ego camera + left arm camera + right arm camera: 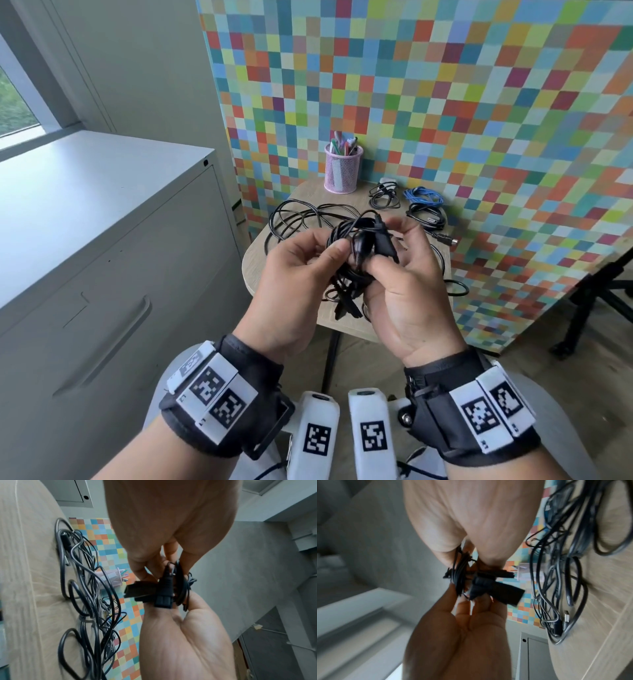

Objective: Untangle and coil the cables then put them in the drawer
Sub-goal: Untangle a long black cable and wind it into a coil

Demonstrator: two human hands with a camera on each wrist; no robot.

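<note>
Head view: above a small round-cornered wooden table (274, 260), the left hand (291, 284) and right hand (407, 284) both curl around a thin black coiled cable bundle (346, 260). Left wrist view: its flat black strap (137, 591) juts out. Right wrist view: blurred; light, floppy loops look best gripped across the wraps.

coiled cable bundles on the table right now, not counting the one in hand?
3, all at the table's far right: a black one by the pen cup, a blue one right of it, a black one nearer. The hands may hide others.
</note>
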